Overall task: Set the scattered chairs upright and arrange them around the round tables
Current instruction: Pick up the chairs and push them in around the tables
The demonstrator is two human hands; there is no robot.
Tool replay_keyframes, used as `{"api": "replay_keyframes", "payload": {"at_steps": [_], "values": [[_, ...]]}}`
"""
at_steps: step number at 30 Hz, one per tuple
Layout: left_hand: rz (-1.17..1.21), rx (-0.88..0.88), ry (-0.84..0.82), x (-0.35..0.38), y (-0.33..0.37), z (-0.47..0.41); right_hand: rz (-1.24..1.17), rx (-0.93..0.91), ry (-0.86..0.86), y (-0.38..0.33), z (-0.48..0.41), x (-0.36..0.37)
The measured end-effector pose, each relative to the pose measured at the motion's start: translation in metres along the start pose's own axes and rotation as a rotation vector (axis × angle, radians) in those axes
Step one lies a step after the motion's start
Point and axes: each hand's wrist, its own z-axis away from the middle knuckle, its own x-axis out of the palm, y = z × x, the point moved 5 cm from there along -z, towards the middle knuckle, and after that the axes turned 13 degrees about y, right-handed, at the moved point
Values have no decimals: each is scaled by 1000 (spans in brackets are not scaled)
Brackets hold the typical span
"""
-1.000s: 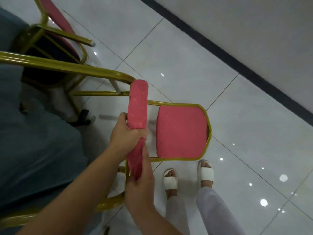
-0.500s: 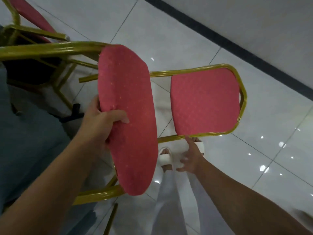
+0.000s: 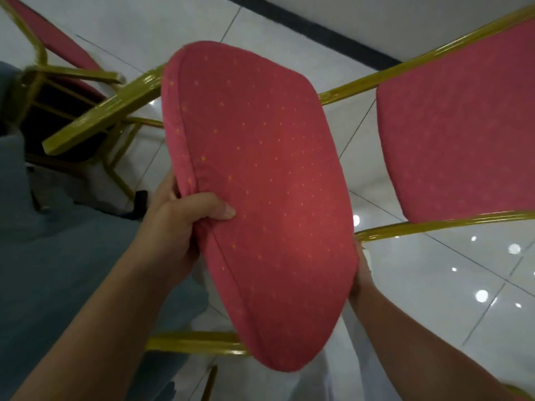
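Glossy tile floor (image 3: pixel 434 285) below. Red chair (image 3: pixel 260 198) tilts mid-air, centre frame. My left hand (image 3: pixel 185 227) clamps its seat edge (image 3: pixel 179 146), thumb on top; my right hand (image 3: pixel 360 273) at 4 o'clock, fingers hidden, hold unclear. Risk: its gold legs (image 3: pixel 101 114) snagging the neighbouring chair (image 3: pixel 58 39) at 10 o'clock.

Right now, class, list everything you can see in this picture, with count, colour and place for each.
chair: one, red pads, gold frame, tipped, centre to right.
second chair: one, red and gold, top left.
cloth: one, blue, left.
floor: white tiles, all around.
strip: one, dark, across the top.
trousers: white, bottom centre.
left hand: one, grips the seat's left edge.
right hand: one, at the seat's right edge, fingers hidden.
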Motion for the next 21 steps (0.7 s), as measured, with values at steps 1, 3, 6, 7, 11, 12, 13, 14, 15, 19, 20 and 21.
{"api": "replay_keyframes", "payload": {"at_steps": [1, 3, 6, 7, 11, 12, 13, 14, 15, 19, 20, 21], "values": [[-1, -3, -5, -7, -6, -5, -7, -25, 23, -8, 0, -5], [38, -15, -21, -19, -17, -20, -172, -22, -16, -27, -4, -13], [91, -76, -34, -42, -41, -51, -273, -36, -51, -61, -16, -13], [110, -106, -22, -52, -52, -67, -272, -67, -61, -72, -23, -10], [168, -262, 81, -89, -114, -143, -233, -153, -134, -100, -53, 7], [151, -303, 117, -95, -131, -161, -205, -162, -137, -103, -60, 13], [128, -338, 144, -101, -147, -176, -165, -166, -132, -104, -67, 21], [102, -372, 163, -108, -165, -188, -117, -172, -124, -101, -73, 27], [72, -402, 174, -115, -183, -196, -63, -176, -112, -95, -80, 31], [-27, -439, 206, -152, -256, -219, 46, -174, -115, -72, -113, 46], [-25, -451, 219, -159, -272, -221, 75, -184, -129, -69, -117, 50], [-19, -468, 252, -167, -285, -222, 118, -189, -141, -65, -118, 55]]}}
